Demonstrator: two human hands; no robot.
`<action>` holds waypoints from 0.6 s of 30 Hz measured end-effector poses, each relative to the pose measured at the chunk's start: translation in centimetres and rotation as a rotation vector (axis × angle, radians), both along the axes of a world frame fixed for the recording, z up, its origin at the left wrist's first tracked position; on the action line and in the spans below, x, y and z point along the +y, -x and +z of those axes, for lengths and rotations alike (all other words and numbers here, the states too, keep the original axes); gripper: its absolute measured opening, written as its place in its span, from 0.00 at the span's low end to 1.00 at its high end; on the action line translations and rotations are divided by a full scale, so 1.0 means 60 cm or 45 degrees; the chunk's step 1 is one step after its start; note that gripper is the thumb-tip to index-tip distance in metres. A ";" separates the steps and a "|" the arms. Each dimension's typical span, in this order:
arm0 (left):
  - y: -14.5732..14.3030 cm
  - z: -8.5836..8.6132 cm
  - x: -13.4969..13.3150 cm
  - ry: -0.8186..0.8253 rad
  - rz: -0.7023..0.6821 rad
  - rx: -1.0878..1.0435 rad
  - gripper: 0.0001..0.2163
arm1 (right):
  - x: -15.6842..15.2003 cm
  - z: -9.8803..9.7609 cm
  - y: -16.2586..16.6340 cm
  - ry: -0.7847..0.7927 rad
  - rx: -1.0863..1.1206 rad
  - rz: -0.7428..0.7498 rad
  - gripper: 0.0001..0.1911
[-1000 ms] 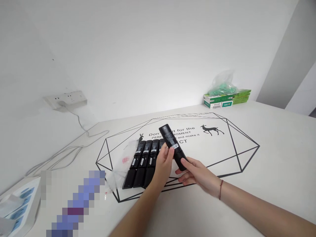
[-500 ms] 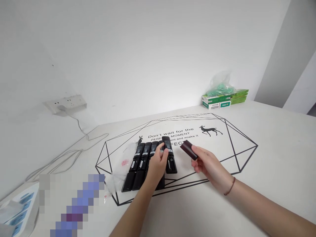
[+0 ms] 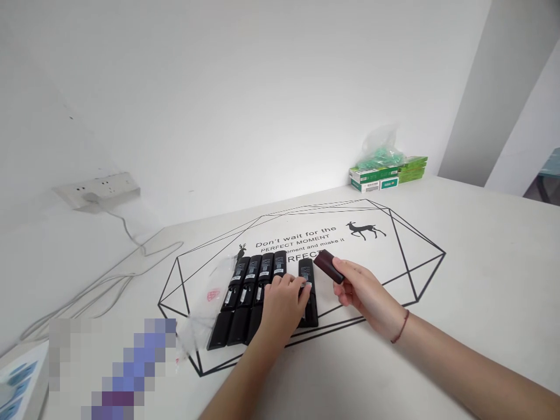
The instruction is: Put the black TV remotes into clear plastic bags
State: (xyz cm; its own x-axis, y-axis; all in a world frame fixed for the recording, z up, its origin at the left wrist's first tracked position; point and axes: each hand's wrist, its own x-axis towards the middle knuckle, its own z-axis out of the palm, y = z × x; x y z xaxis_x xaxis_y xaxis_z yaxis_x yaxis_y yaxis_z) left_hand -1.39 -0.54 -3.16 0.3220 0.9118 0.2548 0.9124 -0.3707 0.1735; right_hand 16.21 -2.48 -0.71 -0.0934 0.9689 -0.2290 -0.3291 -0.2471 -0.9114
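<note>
Evidently, three black oblong plastic remotes [image 3: 252, 269] lie opened, a fourth masked; the lone remote [image 3: 305, 268] at their three o'clock is open too. Right hand [image 3: 362, 287] pinches a dark-maroon curved plastic cover [image 3: 328, 266], not yet set down; left hand [image 3: 282, 302] half-curled, hold unclear.

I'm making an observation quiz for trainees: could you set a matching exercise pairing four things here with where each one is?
Things:
1. Dark cover
2. Wall socket
3. Green-and-white boxes
4. Row of black remotes

Places:
A. Beneath a clear plastic bag
B. Side by side on the table, partly behind the left hand
C. Held in the right hand
D. On the wall, with a plug in it

Pairs: 1-C, 2-D, 3-A, 4-B
</note>
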 end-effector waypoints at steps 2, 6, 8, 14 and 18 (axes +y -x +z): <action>0.005 0.007 -0.007 0.117 -0.259 -0.064 0.13 | 0.002 -0.003 -0.001 -0.012 -0.005 0.005 0.20; 0.014 0.010 -0.014 0.304 -0.526 -0.087 0.15 | 0.009 -0.009 -0.003 -0.033 -0.040 0.083 0.18; 0.013 0.007 -0.012 0.286 -0.479 -0.079 0.12 | 0.015 -0.011 -0.006 -0.050 -0.109 0.125 0.18; 0.006 -0.005 0.003 0.168 -0.354 -0.003 0.10 | 0.037 -0.024 -0.023 -0.174 -0.641 0.212 0.12; 0.007 -0.005 0.002 0.099 -0.298 0.031 0.10 | 0.041 -0.033 -0.029 -0.155 -0.831 0.319 0.12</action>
